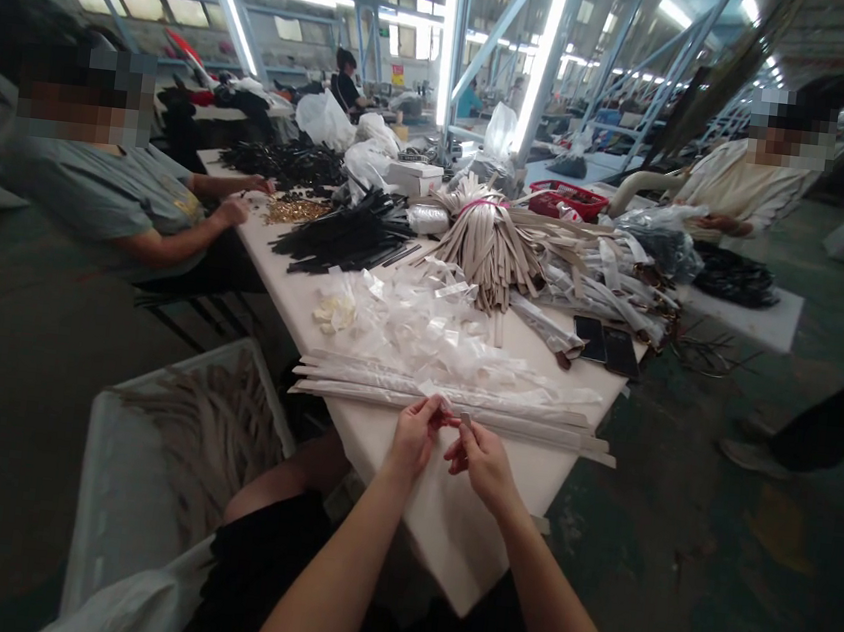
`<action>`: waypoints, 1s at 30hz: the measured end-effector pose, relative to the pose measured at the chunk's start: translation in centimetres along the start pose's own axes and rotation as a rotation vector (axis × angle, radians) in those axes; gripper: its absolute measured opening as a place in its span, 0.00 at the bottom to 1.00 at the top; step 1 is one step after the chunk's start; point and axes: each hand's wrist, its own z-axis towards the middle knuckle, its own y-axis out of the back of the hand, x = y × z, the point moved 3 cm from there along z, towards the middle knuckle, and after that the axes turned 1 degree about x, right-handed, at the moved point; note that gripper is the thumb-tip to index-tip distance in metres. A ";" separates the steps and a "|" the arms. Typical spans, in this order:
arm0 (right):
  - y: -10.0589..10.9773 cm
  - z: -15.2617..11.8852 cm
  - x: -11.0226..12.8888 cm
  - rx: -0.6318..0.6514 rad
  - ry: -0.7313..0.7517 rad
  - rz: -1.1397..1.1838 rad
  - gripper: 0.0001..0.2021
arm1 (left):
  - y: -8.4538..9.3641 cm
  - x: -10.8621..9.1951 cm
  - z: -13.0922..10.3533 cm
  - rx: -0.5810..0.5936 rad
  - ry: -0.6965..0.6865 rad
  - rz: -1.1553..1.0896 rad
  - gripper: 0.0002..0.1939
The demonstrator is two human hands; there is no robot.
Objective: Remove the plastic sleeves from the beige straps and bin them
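Note:
My left hand [415, 438] is closed in a pinch at the front edge of a row of long, pale strips. A bit of white, film-like material shows by its fingertips, but what they grip is too small to tell. Close beside it, my right hand [480, 460] pinches the end of a small beige strap [465, 420] between thumb and fingers. Just beyond both hands, several long grey-beige straps [354, 390] lie crosswise on the white table [456, 531]. Behind them spreads a heap of crumpled translucent white film strips [421, 324].
Farther back are a bundle of beige straps [487, 237], black straps [360, 229], a red basket [566, 199] and two dark phones [606, 345]. A white bin [99, 483] of straps stands at left. Co-workers sit left [115, 188] and right [738, 178].

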 end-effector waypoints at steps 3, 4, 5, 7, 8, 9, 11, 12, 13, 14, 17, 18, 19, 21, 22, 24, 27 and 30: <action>-0.5 -0.2 -0.3 0.062 -0.059 0.066 0.28 | 0.2 0.3 0.1 -0.029 -0.001 0.038 0.17; -0.7 -0.2 -0.3 0.078 -0.071 0.083 0.28 | 0.3 0.3 0.1 -0.033 0.005 0.052 0.18; -0.8 -0.1 -0.3 0.086 -0.078 0.099 0.29 | 0.3 0.4 0.0 -0.033 0.014 0.064 0.18; -1.0 0.1 -0.3 0.085 -0.088 0.120 0.29 | 0.2 0.4 -0.2 -0.022 0.034 0.080 0.20; -1.1 0.3 -0.2 0.078 -0.092 0.125 0.29 | 0.1 0.3 -0.3 -0.013 0.042 0.087 0.20; -1.2 0.4 -0.2 0.074 -0.098 0.127 0.29 | 0.1 0.3 -0.4 -0.001 0.049 0.093 0.20; -1.3 0.6 -0.1 0.069 -0.110 0.123 0.29 | -0.1 0.2 -0.7 0.024 0.059 0.100 0.20; -1.3 0.6 0.0 0.068 -0.115 0.119 0.29 | -0.2 0.2 -0.8 0.033 0.062 0.103 0.20; -1.3 0.6 0.0 0.070 -0.119 0.113 0.29 | -0.2 0.1 -0.9 0.038 0.065 0.109 0.20; -1.4 0.6 0.1 0.075 -0.123 0.109 0.29 | -0.3 0.1 -1.0 0.041 0.070 0.119 0.20; -1.4 0.5 0.3 0.099 -0.141 0.101 0.29 | -0.4 0.0 -1.3 0.048 0.090 0.161 0.19; -1.5 0.5 0.3 0.107 -0.148 0.098 0.28 | -0.5 0.0 -1.4 0.059 0.102 0.172 0.19; -1.5 0.6 0.4 0.112 -0.153 0.095 0.28 | -0.6 0.0 -1.5 0.077 0.116 0.182 0.19; -1.6 0.7 0.5 0.116 -0.155 0.087 0.27 | -0.6 -0.1 -1.7 0.117 0.151 0.199 0.20; -1.6 0.8 0.6 0.117 -0.154 0.082 0.27 | -0.6 -0.1 -1.7 0.133 0.170 0.208 0.20; -1.5 0.8 0.9 0.131 -0.151 0.061 0.27 | -0.6 -0.3 -1.6 0.142 0.190 0.226 0.21; -0.7 0.4 1.5 0.128 -0.099 -0.062 0.24 | -0.5 -0.9 -1.1 0.085 0.129 0.210 0.21; 0.5 -0.4 2.3 0.086 -0.011 -0.259 0.20 | -0.4 -1.2 -0.9 -0.008 -0.005 0.164 0.20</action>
